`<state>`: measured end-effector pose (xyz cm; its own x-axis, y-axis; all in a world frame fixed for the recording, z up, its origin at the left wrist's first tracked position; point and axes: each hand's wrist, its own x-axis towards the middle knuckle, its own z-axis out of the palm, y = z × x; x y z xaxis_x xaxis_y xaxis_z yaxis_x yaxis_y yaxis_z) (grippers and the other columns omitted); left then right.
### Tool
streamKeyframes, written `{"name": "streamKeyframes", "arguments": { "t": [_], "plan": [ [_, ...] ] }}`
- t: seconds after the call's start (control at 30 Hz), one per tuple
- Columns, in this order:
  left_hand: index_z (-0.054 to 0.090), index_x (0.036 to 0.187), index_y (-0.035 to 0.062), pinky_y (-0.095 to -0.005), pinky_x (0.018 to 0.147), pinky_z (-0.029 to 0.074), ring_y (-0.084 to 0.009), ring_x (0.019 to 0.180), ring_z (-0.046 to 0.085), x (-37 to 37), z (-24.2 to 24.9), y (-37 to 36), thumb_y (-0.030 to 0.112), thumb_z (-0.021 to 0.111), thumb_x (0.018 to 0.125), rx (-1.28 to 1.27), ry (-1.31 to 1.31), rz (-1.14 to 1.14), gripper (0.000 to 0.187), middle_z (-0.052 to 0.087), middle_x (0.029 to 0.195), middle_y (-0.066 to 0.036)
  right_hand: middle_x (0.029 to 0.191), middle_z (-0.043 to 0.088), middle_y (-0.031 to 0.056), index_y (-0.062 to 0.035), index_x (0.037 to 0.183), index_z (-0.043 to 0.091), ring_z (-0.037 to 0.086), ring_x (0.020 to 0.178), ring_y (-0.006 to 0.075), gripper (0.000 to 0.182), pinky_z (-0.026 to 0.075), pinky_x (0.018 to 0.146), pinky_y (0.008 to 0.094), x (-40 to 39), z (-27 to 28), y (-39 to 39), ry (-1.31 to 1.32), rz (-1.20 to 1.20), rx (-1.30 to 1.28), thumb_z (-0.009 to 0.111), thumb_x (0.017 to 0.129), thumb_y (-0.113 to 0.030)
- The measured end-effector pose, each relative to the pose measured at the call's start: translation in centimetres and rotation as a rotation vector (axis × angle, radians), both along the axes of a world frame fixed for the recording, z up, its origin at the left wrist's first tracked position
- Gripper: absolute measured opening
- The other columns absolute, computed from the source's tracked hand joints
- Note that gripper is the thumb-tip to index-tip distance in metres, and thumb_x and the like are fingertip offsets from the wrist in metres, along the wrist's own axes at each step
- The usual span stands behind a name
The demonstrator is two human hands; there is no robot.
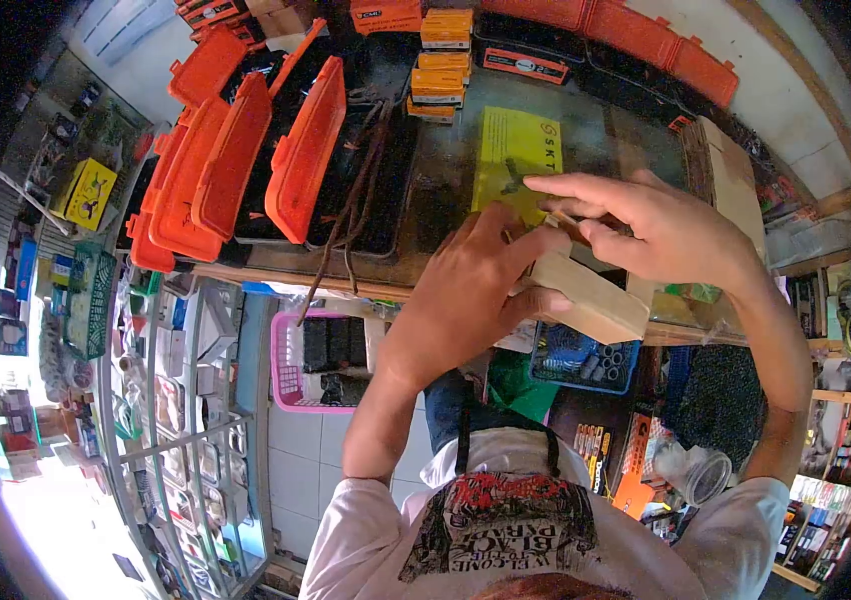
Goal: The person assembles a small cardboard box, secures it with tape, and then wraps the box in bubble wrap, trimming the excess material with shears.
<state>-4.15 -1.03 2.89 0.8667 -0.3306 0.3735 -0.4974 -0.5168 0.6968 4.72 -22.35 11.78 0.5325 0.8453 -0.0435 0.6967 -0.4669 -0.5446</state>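
Note:
My left hand (486, 285) is closed around a small plain cardboard box (596, 300), its thumb along the near side and its fingers at the left end. The box is tilted over the front edge of the glass-topped counter. My right hand (651, 225) reaches across the top of the box from the right. Its index finger is stretched out, the thumb is apart from the fingers, and the other fingertips come close to the left end of the box. Just behind both hands, a yellow-green printed box (521, 140) lies on the counter.
Black tool cases with raised orange lids (311, 150) stand at the left of the counter (446, 150). Small orange boxes (441, 75) are stacked at the back. Below are a pink basket (288, 365) and a blue tray (586, 372) of fittings. Glass shelving (181, 440) stands left.

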Motion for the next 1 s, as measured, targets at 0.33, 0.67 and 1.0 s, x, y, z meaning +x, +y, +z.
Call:
{"name": "streamKeyframes", "arguments": {
  "t": [0.33,0.67,1.0],
  "plan": [
    [0.06,0.126,0.0158,-0.0477,0.1,0.05,-0.0403,0.12,0.057,1.6,0.6,1.0,0.033,0.086,0.078,-0.041,0.125,-0.171,0.057,0.057,0.119,-0.014,0.071,0.063,0.0175,-0.0098,0.145,0.053,0.062,0.057,0.0253,0.052,0.048,0.057,0.0407,-0.2,0.8,0.2,0.001,0.026,-0.105,0.057,0.093,-0.01],
    [0.056,0.128,0.0107,-0.0494,0.106,0.038,-0.0385,0.118,0.042,2.8,-0.9,1.2,0.049,0.064,0.096,-0.023,0.078,-0.377,0.051,0.057,0.112,-0.019,0.112,0.073,0.0189,-0.0173,0.151,0.048,0.07,0.074,0.0318,0.051,0.054,0.07,0.0398,-0.9,1.1,-0.1,-0.03,-0.053,-0.17,0.055,0.1,-0.014],
    [0.058,0.127,0.0132,-0.0443,0.103,0.045,-0.0355,0.116,0.047,1.5,-0.7,0.4,0.039,0.078,0.089,-0.028,0.117,-0.236,0.051,0.05,0.117,-0.017,0.142,0.057,0.0234,-0.013,0.158,0.033,0.056,0.129,0.0436,0.074,0.043,0.108,0.0495,-4.5,-1.3,-1.7,0.017,-0.156,0.026,0.069,0.095,-0.028]
  ]
}}
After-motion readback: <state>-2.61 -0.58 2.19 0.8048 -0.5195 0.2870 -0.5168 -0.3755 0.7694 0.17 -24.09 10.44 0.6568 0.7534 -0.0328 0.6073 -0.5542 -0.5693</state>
